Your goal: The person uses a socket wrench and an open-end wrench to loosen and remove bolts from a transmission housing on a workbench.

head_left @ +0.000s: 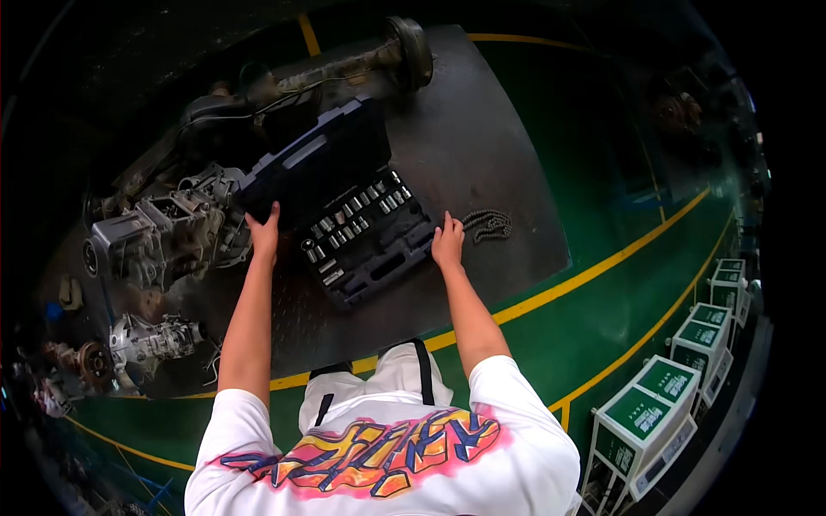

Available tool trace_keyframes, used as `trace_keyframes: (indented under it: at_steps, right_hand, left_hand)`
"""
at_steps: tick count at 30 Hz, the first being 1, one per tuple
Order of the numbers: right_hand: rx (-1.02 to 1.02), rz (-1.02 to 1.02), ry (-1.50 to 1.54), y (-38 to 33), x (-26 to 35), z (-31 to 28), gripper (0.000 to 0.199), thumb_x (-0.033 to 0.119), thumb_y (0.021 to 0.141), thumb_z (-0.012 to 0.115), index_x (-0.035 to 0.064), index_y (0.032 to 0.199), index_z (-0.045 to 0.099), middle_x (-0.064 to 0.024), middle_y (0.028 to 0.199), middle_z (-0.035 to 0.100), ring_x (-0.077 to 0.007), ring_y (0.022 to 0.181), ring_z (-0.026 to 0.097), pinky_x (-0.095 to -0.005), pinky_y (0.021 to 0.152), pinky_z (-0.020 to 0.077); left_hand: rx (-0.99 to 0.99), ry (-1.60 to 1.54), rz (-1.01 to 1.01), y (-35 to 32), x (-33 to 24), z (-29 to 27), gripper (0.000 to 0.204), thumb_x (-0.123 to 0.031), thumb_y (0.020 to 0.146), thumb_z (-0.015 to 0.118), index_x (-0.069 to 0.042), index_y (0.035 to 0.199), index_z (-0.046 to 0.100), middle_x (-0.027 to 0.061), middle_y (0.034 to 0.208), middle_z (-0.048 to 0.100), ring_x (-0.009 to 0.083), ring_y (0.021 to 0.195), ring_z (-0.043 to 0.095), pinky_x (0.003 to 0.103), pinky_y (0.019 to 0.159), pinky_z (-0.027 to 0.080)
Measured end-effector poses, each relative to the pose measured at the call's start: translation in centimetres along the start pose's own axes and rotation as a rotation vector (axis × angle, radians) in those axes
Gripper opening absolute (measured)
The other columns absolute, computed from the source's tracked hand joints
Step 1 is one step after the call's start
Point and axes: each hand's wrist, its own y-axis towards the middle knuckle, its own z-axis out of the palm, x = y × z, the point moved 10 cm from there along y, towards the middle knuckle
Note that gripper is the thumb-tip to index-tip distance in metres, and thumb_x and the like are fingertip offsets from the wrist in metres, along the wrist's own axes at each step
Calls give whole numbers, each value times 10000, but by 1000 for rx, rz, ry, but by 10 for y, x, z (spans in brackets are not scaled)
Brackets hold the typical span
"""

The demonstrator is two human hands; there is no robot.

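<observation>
Open dark blue plastic socket-set case (344,206) lying on a dark grey metal floor plate (482,138), lid raised toward the far side, tray of shiny chrome sockets (357,219) facing up. Left hand (264,234) pressed against the near left corner of the lid, fingers (274,212) stretched fairly flat, gripping nothing. Right hand (447,242) resting at the right edge of the tray, fingers (448,222) loosely spread and touching the case rim; whether curled under it, cannot tell. Small grey metal chain (488,225) just right of that hand. Greasy grey engine and gearbox parts (163,232) crowded to the left. Rusty axle with hub (379,56) beyond the case. Green-and-white boxes (667,396) lined up at lower right.
</observation>
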Motion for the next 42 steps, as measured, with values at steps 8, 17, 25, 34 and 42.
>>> trace_keyframes:
  at_steps: [8, 17, 25, 34, 42]
  right_hand:
    - [348, 22, 108, 30, -26, 13, 174, 60, 912, 575, -29, 1032, 665, -198, 1023, 589, -407, 1013, 556, -478, 867, 458]
    - [164, 80, 251, 90, -63, 14, 190, 12, 873, 621, -43, 1050, 661, -189, 997, 595, -400, 975, 554, -458, 866, 444]
    - [75, 93, 289, 137, -88, 19, 266, 0, 841, 631, -16, 1106, 643, -217, 989, 604, -407, 955, 583, -461, 859, 469]
    - [213, 171, 277, 206, -130, 58, 387, 18, 831, 667, 98, 1209, 663, -157, 945, 624, -323, 883, 604, -409, 835, 483]
    - [-14, -63, 309, 115, -78, -44, 351, -38, 830, 534, 24, 1157, 647, -199, 1023, 583, -363, 963, 596, -430, 864, 487]
  left_hand:
    - [-37, -157, 12, 20, 5, 53, 640, -509, 989, 536, -48, 1421, 433, 211, 1257, 628, 329, 1095, 628, 430, 867, 500]
    - [-144, 28, 156, 120, -89, 144, 531, -482, 948, 602, -40, 1241, 606, 225, 1174, 669, 421, 1118, 614, 467, 937, 466]
    - [317, 41, 356, 115, -193, 253, 693, -529, 984, 491, 41, 1377, 459, 253, 1129, 672, 345, 942, 699, 430, 871, 511]
    - [313, 198, 573, 66, -192, 189, 462, -329, 1006, 513, -41, 1366, 478, 200, 1184, 656, 287, 1053, 672, 401, 859, 540]
    - [531, 213, 499, -188, 47, 58, 394, -84, 926, 547, -30, 1315, 505, 201, 1206, 600, 372, 1104, 610, 426, 935, 503]
